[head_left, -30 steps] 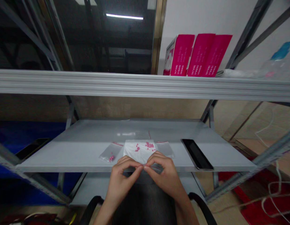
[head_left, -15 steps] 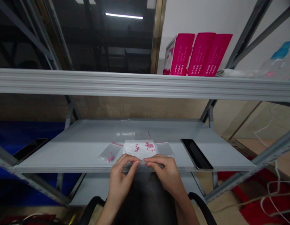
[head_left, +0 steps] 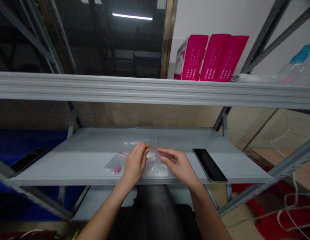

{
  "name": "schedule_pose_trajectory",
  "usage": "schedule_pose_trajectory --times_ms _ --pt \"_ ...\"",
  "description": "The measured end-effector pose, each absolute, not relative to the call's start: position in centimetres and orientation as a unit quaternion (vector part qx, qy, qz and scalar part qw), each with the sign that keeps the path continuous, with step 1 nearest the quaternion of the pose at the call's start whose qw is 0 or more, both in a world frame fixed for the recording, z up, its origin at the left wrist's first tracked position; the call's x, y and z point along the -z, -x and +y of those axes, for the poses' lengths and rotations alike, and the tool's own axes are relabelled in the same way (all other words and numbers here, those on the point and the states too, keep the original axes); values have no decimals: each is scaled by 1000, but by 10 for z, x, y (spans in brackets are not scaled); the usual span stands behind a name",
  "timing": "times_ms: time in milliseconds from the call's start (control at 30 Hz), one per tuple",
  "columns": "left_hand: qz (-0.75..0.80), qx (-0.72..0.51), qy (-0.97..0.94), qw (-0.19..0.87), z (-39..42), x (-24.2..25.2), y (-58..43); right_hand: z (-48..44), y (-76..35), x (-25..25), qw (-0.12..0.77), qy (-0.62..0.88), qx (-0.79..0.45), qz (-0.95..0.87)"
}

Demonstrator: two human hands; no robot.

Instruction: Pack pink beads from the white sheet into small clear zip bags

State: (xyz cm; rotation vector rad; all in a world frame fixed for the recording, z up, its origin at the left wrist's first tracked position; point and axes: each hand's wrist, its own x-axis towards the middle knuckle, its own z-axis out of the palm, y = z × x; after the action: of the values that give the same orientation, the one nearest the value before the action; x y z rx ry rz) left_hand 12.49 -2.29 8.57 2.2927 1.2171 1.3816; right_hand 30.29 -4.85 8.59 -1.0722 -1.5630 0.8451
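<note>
3 magenta boxes (head_left: pixel 215 58) stand on the upper shelf (head_left: pixel 119 89), left of a blue-capped clear bottle (head_left: pixel 293 69).

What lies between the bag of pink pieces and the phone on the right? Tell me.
In the head view: the left hand, the right hand, clear plastic between them and, beneath, a white sheet.

The single head-worn camera looks forward and down from above the lap (head_left: pixel 155 210), at bottom centre, near the grey shelf board (head_left: pixel 94 146) below mid-frame; the upper shelf (head_left: pixel 94 88) crosses edge-on, with a glass pane (head_left: pixel 114 43) farther off, upper left.
</note>
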Motion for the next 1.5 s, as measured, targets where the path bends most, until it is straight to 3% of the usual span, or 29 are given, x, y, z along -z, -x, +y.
schedule_pose_trajectory --times_ms 333,633,900,1100,1300,1500 --pt "442 -324 -820 164 103 -86 -135 79 -321 -77 358 620 -301 -630" --pt "460 -246 -831 194 157 -52 -140 109 -314 -48 288 665 -283 -628" --pt "504 -227 -826 109 138 -76 -132 94 -314 -65 262 647 -181 -693" --pt "552 -256 -793 32 82 -108 -71 33 -253 -68 279 510 -151 -800" --pt "606 -228 -762 -16 -8 -68 -14 -17 -181 -38 285 395 -167 -857" --pt "619 -283 -732 -47 -29 -29 -5 -20 -178 -24 337 391 -187 -836"
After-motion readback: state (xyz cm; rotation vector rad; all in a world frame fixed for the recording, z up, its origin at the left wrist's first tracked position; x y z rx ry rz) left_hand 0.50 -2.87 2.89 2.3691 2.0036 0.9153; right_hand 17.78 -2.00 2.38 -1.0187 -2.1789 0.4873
